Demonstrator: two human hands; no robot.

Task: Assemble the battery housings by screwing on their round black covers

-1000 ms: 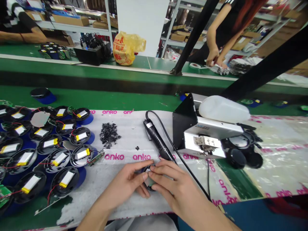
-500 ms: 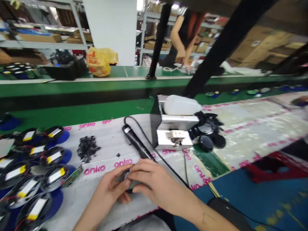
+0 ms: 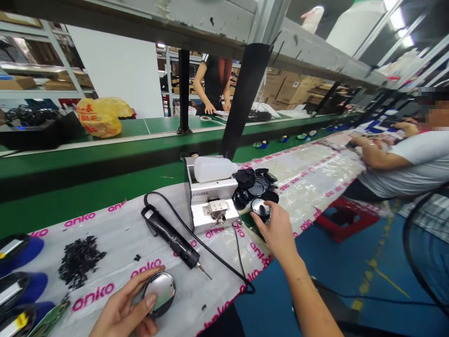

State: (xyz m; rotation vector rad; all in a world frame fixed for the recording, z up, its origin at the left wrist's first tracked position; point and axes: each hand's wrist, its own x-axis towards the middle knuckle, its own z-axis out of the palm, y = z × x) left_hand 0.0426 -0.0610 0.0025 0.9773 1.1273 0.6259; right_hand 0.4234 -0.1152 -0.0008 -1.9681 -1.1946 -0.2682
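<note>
My left hand (image 3: 131, 306) grips a round, black-rimmed disc (image 3: 163, 292) with a shiny silver face, thumb across its front, low over the plastic-covered bench. Out to the right, my right hand (image 3: 277, 229) has thumb and fingers at the edges of another round shiny disc (image 3: 260, 208), beside a pile of black round parts (image 3: 257, 182). Between the hands lies a black electric screwdriver (image 3: 171, 238), its bit pointing toward me. A silver screw-feeder-like box (image 3: 213, 206) stands behind it, with a white plastic bottle (image 3: 214, 169) lying on top.
Small black pieces (image 3: 80, 260) are heaped at left. Blue-rimmed round units (image 3: 21, 288) with white packs sit at the left edge. A cable (image 3: 224, 255) loops across the bench. Two people work nearby, one across the conveyor (image 3: 150, 164), another at right near a red stool (image 3: 345, 220).
My hands have separated: the left keeps a disc and has shifted left, while the right has reached out to a disc by the black pile. The view has swung right.
</note>
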